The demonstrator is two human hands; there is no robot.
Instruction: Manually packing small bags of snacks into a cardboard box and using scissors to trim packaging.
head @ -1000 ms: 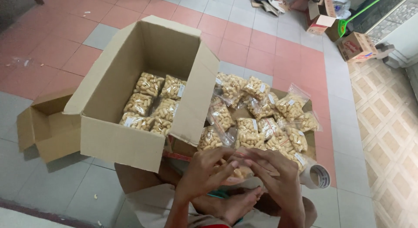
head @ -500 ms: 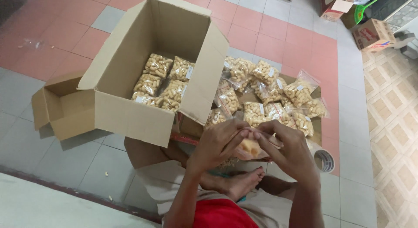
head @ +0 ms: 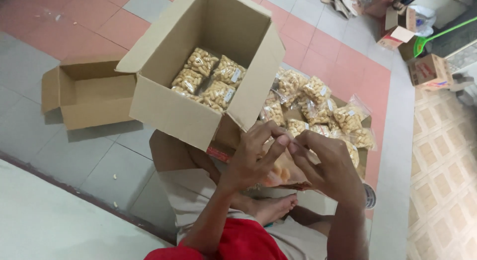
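Snack bag (head: 278,174), small clear plastic pouch of pale puffed pieces, sits lower centre of frame, mostly hidden between both hands. Left hand (head: 253,158): fingers curled round pouch's left side, thumb and forefinger pinched at top edge. Right hand (head: 325,165): fingertips pinched on same top edge, meeting left. Judged light, soft, crinkly, slippery film; contents brittle, so hold by neck, not belly. Upper centre, open carton (head: 164,111) holds packed pouches; loose pouches (head: 318,108) heaped to its right.

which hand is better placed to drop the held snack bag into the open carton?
Left, probably. The left hand sits on the side of the open carton, right beside its near corner flap. The right hand is farther out, toward the loose bag pile. Both pinch the snack bag.
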